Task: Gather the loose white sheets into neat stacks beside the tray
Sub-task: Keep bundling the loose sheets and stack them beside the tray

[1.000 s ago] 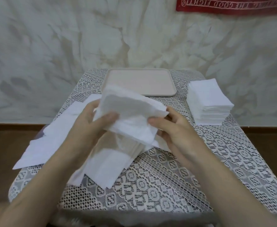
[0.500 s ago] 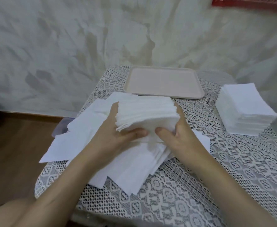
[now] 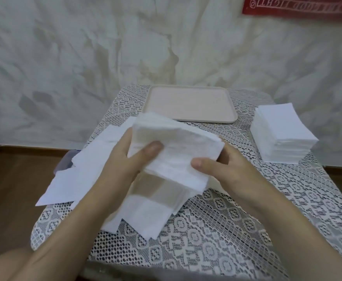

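The tray (image 3: 206, 120) lies at the back of the tabletop (image 3: 237, 230), a stack (image 3: 281, 134) just right of it. Loose sheets (image 3: 81, 175) spread across the left and middle; a bundle (image 3: 176, 153) between left hand (image 3: 125, 159) and right hand (image 3: 226, 169) hangs over them, possibly touching.

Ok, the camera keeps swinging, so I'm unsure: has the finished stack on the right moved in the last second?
No. The finished stack keeps its place just right of the tray, by its front corner; only the camera shifted.
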{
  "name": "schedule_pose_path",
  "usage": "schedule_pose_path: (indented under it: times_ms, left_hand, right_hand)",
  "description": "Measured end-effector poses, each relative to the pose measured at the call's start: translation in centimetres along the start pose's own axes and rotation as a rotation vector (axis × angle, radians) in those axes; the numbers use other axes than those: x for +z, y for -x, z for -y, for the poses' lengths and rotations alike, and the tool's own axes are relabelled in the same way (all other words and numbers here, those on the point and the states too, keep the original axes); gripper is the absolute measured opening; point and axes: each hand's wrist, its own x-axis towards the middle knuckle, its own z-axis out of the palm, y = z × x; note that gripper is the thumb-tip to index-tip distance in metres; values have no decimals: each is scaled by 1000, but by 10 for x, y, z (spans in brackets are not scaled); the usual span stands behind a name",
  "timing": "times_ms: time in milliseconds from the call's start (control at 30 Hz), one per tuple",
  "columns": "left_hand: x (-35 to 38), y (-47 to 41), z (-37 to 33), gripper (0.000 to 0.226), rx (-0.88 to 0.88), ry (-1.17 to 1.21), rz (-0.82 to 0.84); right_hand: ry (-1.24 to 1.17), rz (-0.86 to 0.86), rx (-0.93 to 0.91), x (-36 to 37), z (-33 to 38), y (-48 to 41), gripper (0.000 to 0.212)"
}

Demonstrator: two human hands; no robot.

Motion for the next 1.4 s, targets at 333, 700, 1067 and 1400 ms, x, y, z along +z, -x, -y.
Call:
schedule_pose_path:
  times_ms: [333,700,1067,1400]
  left_hand:
    - [11,16,-23,42,-177,-286,327]
    - [34,17,-17,66,-216,11,47]
    - [55,28,-7,12,-186,-48,-15]
    - [25,17,-9,53,-169,-50,-31]
  right_hand:
    - [156,263,258,-16,10,30,66]
    - [-24,-10,177,4,5,33,39]
    - [188,-129,84,38,-8,31,40]
    - [210,-101,109,8,1,25,30]
